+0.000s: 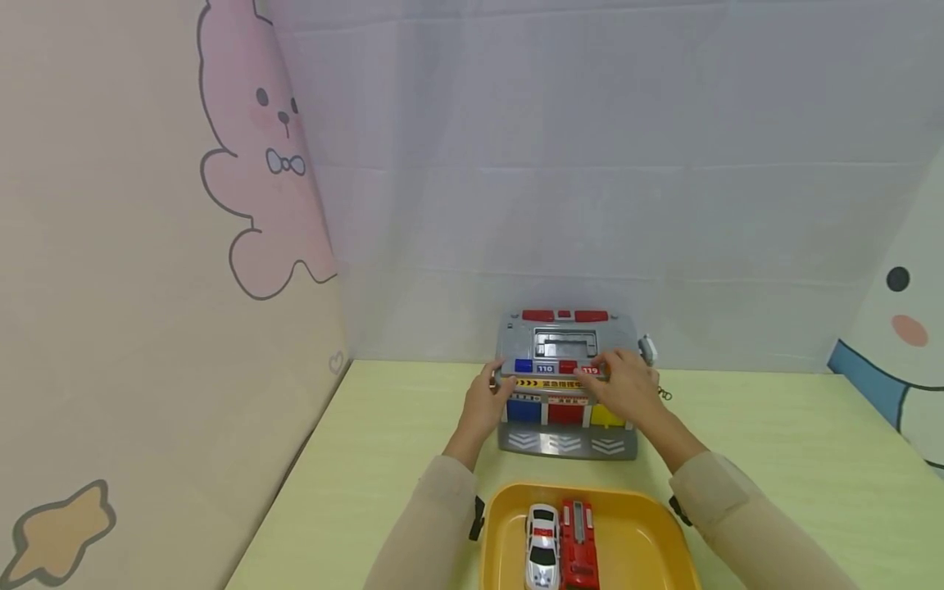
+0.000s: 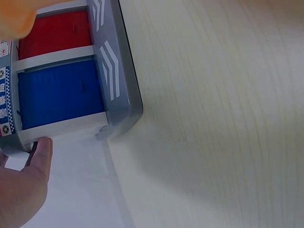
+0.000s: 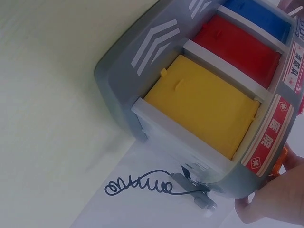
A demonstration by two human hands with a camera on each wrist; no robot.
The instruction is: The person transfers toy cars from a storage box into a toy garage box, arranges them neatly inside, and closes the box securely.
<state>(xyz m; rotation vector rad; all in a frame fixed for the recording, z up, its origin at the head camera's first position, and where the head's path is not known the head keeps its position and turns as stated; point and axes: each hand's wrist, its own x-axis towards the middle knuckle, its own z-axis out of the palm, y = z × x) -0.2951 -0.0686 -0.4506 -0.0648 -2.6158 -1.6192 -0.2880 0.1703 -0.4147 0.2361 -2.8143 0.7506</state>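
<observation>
A grey toy garage (image 1: 568, 447) stands upright near the back of the table, with a blue door (image 2: 59, 95), a red door (image 3: 237, 50) and a yellow door (image 3: 202, 104) along its front. My left hand (image 1: 483, 406) grips its upper left corner, thumb in front and fingers along the side. At the upper right front edge my right hand (image 1: 627, 385) holds the roof, fingers bent on top beside the red 119 button (image 1: 590, 370). A dark coiled cord (image 3: 137, 183) with small grey pieces hangs at the garage's right side.
In front of the garage is a yellow tray (image 1: 649, 541) holding a white police car (image 1: 542, 545) and a red fire truck (image 1: 578, 549). A pale curtain (image 1: 590, 205) hangs behind the table (image 1: 398, 418); a printed cloth wall stands at the left.
</observation>
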